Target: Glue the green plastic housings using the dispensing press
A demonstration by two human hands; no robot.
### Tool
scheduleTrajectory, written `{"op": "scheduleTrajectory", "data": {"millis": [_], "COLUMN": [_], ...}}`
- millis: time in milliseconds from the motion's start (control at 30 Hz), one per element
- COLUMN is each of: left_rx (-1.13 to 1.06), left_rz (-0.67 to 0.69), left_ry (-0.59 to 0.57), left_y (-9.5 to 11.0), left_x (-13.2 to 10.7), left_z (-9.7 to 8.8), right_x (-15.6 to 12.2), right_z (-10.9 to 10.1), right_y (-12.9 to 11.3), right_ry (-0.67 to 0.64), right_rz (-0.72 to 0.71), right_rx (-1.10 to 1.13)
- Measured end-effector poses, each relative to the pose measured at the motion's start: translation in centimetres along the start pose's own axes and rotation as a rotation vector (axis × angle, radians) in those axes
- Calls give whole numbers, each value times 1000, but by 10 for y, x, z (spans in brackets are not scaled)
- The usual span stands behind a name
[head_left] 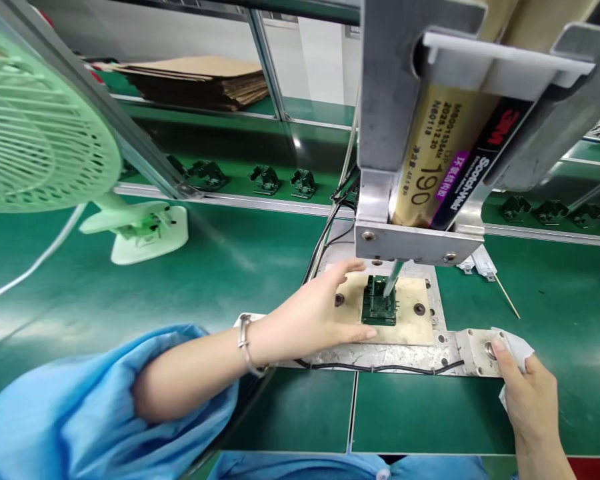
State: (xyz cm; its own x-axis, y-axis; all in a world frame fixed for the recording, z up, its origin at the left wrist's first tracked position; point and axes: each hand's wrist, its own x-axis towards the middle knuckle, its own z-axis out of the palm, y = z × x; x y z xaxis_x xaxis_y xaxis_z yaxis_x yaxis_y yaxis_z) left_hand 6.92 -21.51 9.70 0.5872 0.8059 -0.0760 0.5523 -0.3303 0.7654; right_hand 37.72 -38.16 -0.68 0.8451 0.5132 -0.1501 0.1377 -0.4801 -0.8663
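Observation:
A small green circuit-board part (379, 313) sits on the cream plate (347, 325) of a metal dispensing fixture. Its left side is flanked by my left hand (325, 303), with thumb and fingers spread apart and nothing held. From above, a narrow clear nozzle (393, 277) reaches down to the part, below a 3M Scotch-Weld DP190 adhesive cartridge (430, 153) in a metal holder. At the fixture's right end, my right hand (530, 390) has its thumb on a round button (490, 351). Its curled fingers hold a crumpled white wipe (516, 348).
A green fan (45, 127) stands at the left. Black parts (265, 180) line the rear strip, with more at right. Black cables (325, 240) run left of the fixture. White packets (483, 261) and a thin stick (507, 295) lie to its right. Cardboard sheets (200, 70) are stacked behind.

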Motion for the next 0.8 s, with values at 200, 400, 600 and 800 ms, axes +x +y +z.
{"op": "scheduleTrajectory", "data": {"millis": [200, 400, 600, 800], "left_rx": [-248, -561, -719, -637], "left_rz": [-20, -278, -386, 93], "left_ry": [-58, -252, -287, 33], "left_y": [1, 14, 21, 14], "left_x": [18, 9, -22, -81], "left_z": [13, 7, 14, 39], "right_x": [-2, -1, -17, -99], "right_z": [0, 0, -1, -15], "right_y": [-2, -1, 3, 20], "right_ry": [-5, 16, 223, 285], "right_rz": [3, -13, -124, -642], "right_rx": [-11, -1, -10, -212]}}
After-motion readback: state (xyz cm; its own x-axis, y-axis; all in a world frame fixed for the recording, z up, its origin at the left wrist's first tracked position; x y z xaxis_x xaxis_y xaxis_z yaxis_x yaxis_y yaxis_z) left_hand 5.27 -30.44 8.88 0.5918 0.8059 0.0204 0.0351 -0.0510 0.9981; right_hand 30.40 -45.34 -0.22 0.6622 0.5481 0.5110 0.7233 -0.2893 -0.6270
